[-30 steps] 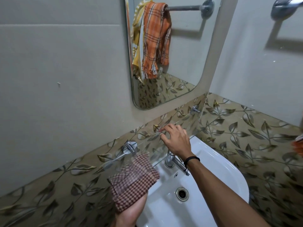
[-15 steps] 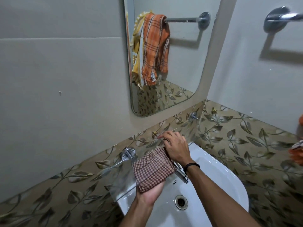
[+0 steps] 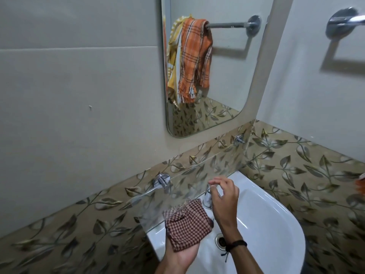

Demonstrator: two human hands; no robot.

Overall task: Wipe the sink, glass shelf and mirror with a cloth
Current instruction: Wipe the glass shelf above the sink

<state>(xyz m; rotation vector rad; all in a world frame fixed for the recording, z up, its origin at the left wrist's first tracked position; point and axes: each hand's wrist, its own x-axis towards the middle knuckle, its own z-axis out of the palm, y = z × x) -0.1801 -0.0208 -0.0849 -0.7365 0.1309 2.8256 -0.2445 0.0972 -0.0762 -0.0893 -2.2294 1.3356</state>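
A red-and-white checked cloth [image 3: 187,224] lies bunched in my left hand [image 3: 180,254], which holds it palm up at the front edge of the clear glass shelf [image 3: 197,175]; part of the cloth shows through the glass. My right hand [image 3: 225,202] hovers just above the shelf's front edge and the tap, fingers loosely curled, holding nothing. Below both hands is the white sink [image 3: 272,224]. The mirror [image 3: 227,76] hangs on the wall above the shelf.
A chrome tap [image 3: 207,200] stands behind my right hand, and the drain [image 3: 218,239] lies beside my wrist. Chrome brackets [image 3: 163,181] hold the shelf to the leaf-patterned tiles. A towel rail [image 3: 343,22] sticks out of the right wall; the mirror reflects hanging orange towels.
My left hand carried the cloth from the lower left over to the shelf's front edge. My right hand lifted off the glass shelf and drew back toward me.
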